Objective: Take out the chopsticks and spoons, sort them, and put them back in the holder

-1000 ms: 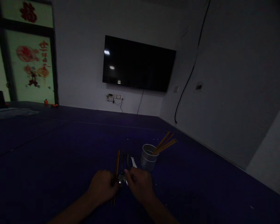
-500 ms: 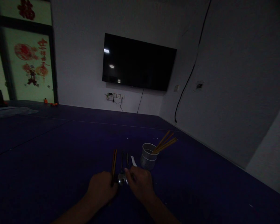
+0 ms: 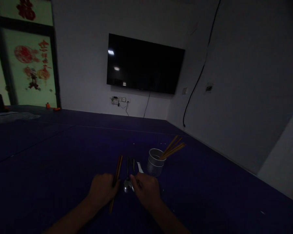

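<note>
My left hand is closed round a pair of wooden chopsticks, whose ends stick out above and below the fingers. Just right of it lies a metal spoon, bowl towards me. A second metal spoon lies beside that one, its bowl partly behind my right thumb. My right hand is curled with thumb and fingers together, over the lower part of a white spoon. Only the white spoon's handle shows; what the right fingers grip is hidden.
A grey metal cup holding several wooden chopsticks stands beyond my right hand on the dark blue surface. Clear plastic sheeting lies far left. A television hangs on the wall, and a black cable runs down to the right.
My left hand has moved slightly left and up along the chopsticks, which now slant more, with their lower ends showing below the hand. My right hand stays almost in place.
</note>
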A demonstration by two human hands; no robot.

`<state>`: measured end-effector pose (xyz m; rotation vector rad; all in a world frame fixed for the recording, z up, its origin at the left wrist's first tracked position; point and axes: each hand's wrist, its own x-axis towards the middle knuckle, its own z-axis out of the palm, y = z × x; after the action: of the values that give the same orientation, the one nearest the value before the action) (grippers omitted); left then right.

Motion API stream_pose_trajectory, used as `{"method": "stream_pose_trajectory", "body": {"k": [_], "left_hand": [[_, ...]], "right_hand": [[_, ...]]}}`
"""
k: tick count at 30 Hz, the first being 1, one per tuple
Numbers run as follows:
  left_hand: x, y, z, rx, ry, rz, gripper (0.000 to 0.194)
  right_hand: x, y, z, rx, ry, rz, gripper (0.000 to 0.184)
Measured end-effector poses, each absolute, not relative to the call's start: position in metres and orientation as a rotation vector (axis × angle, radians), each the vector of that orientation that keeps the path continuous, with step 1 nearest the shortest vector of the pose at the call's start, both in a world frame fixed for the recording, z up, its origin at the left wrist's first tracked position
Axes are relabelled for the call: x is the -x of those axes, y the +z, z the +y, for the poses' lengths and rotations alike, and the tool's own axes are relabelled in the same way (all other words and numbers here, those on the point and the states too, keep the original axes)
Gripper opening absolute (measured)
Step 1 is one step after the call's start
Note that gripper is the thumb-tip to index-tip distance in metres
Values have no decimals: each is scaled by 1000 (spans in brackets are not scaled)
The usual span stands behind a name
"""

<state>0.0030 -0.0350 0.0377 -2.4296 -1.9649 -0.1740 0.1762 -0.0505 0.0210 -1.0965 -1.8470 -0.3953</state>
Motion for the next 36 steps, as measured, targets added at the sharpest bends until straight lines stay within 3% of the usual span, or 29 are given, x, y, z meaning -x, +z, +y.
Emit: {"method": "stream_pose_trajectory", "body": {"k": [24, 36], "left_hand": [[-4, 44, -32, 2513, -82, -1885, 34], [-1, 47, -29, 2517, -17, -1884, 38]], "right_hand": [[-177, 19, -50, 1124, -375, -1875, 51], [-175, 21, -51, 1121, -371, -1868, 54]]}}
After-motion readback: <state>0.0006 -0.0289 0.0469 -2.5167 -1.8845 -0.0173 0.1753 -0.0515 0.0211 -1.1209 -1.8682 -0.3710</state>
